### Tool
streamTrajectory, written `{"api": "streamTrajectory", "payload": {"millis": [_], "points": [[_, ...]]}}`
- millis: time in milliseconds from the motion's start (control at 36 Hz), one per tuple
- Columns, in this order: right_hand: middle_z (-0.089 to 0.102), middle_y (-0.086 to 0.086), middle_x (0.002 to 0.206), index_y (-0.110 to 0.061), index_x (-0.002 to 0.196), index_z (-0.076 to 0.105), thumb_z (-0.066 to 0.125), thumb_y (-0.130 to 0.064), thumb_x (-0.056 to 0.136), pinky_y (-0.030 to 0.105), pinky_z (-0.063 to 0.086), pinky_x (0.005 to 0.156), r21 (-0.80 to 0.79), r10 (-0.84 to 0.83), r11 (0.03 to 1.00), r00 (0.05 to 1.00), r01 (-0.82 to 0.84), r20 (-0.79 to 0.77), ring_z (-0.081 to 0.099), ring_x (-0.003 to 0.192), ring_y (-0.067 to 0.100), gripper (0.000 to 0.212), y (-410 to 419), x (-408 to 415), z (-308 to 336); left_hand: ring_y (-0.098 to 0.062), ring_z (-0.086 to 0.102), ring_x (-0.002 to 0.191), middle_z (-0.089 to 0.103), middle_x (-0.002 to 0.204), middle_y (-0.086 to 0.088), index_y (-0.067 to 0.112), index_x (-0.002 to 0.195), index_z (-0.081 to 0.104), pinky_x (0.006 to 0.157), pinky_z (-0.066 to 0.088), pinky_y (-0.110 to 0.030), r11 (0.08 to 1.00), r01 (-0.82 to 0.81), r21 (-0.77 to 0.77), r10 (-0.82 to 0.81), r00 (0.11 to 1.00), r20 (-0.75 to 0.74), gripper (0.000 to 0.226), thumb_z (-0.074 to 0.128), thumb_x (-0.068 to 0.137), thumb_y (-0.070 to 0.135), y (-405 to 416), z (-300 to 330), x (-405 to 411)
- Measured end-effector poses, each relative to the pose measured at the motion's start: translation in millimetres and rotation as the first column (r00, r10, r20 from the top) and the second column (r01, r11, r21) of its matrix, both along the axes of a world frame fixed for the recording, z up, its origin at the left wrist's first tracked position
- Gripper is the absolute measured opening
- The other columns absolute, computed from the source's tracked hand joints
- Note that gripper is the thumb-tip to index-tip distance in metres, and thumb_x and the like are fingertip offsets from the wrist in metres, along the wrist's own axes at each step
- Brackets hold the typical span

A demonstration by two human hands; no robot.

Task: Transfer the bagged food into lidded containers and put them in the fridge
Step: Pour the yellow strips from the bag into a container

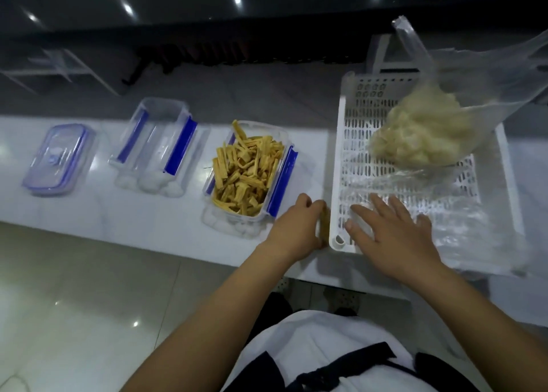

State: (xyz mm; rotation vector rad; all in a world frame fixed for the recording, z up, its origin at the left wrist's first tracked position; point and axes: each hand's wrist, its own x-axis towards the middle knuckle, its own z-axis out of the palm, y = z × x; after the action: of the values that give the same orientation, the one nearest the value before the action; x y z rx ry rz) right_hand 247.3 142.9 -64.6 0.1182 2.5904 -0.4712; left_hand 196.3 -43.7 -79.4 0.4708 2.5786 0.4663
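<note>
An open clear container [268,213] with blue clips is full of yellow food strips [246,172]. Left of it stands an empty open container [157,142], and further left a closed, lidded one [56,160]. A clear bag of pale food lumps [424,133] lies in a white slotted tray [341,154]. My left hand [296,225] curls its fingers round a yellow strip [324,224] beside the tray's left edge. My right hand [394,234] lies flat with fingers spread on an empty crumpled clear bag [439,201] in the tray's near part.
Everything stands on a white counter [148,222] whose near edge runs across the middle of the view. Glossy tiled floor [74,302] lies below it. A dark glossy surface and a clear rack [59,65] are behind the counter.
</note>
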Motion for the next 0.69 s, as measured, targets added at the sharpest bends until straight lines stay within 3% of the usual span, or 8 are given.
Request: {"api": "streamTrajectory", "payload": {"millis": [139,306,389,444,556,639,694], "points": [[0.008,-0.01,0.167,-0.048,0.151,0.025,0.006,-0.08,0.08,0.057,0.005,0.118,-0.072,-0.013,0.997,1.0,0.013,0.001,-0.001,0.153,0.018,0.08,4,-3,10,-0.031,0.062,0.098,0.044,0.129,-0.004,0.022,0.137,0.043,0.08,0.056,-0.045,0.999,-0.05,-0.008,0.049,0.999,-0.019,0.069,0.081,0.079,0.03,-18,14,17],[0.017,-0.012,0.165,-0.044,0.148,0.036,0.013,-0.081,0.076,0.05,0.007,0.12,-0.16,-0.051,0.987,0.988,0.028,-0.144,0.004,0.153,0.015,0.084,-15,-11,32,-0.009,0.054,0.096,0.041,0.13,0.012,0.039,0.143,0.039,0.077,0.051,-0.027,0.967,-0.195,0.164,0.22,0.964,-0.148,0.075,0.08,0.08,0.034,-86,44,29],[0.024,-0.006,0.164,-0.031,0.144,0.048,0.023,-0.078,0.077,0.047,0.011,0.12,-0.215,-0.112,0.974,0.97,0.065,-0.214,0.007,0.153,0.016,0.086,-39,-18,44,-0.006,0.044,0.113,0.042,0.129,0.011,0.04,0.143,0.043,0.089,0.042,-0.021,0.945,-0.235,0.226,0.281,0.939,-0.198,0.075,0.082,0.08,0.032,-121,52,17],[0.027,-0.003,0.163,-0.033,0.142,0.05,0.029,-0.075,0.079,0.048,0.012,0.12,-0.222,-0.155,0.971,0.944,0.091,-0.29,0.008,0.153,0.019,0.079,-56,-22,51,-0.004,0.035,0.114,0.04,0.124,0.013,0.04,0.144,0.043,0.093,0.036,-0.021,0.937,-0.256,0.239,0.309,0.926,-0.219,0.076,0.082,0.08,0.032,-140,52,2],[0.031,-0.002,0.161,-0.032,0.138,0.054,0.049,-0.059,0.087,0.051,0.015,0.12,-0.27,-0.269,0.948,0.874,0.166,-0.405,0.014,0.152,0.022,0.057,-85,-27,64,-0.007,0.031,0.119,0.036,0.123,0.013,0.044,0.146,0.039,0.093,0.032,-0.022,0.924,-0.274,0.268,0.326,0.929,-0.173,0.081,0.084,0.078,0.036,-165,51,-35],[0.031,-0.003,0.16,-0.032,0.138,0.054,0.054,-0.054,0.087,0.052,0.017,0.121,-0.326,-0.324,0.923,0.869,0.204,-0.374,0.016,0.152,0.02,0.055,-106,-30,65,-0.012,0.031,0.129,0.038,0.14,0.006,0.045,0.151,0.027,0.098,0.03,-0.028,0.929,-0.228,0.29,0.263,0.961,-0.085,0.092,0.083,0.078,0.043,-178,48,-59],[0.029,-0.005,0.161,-0.035,0.14,0.051,0.056,-0.052,0.088,0.048,0.017,0.122,-0.335,-0.33,0.917,0.882,0.216,-0.336,0.014,0.152,0.017,0.054,-122,-30,62,-0.008,0.034,0.129,0.039,0.149,0.007,0.045,0.15,0.025,0.099,0.031,-0.029,0.906,-0.225,0.358,0.258,0.965,-0.049,0.081,0.074,0.087,0.044,-190,43,-68]]}}
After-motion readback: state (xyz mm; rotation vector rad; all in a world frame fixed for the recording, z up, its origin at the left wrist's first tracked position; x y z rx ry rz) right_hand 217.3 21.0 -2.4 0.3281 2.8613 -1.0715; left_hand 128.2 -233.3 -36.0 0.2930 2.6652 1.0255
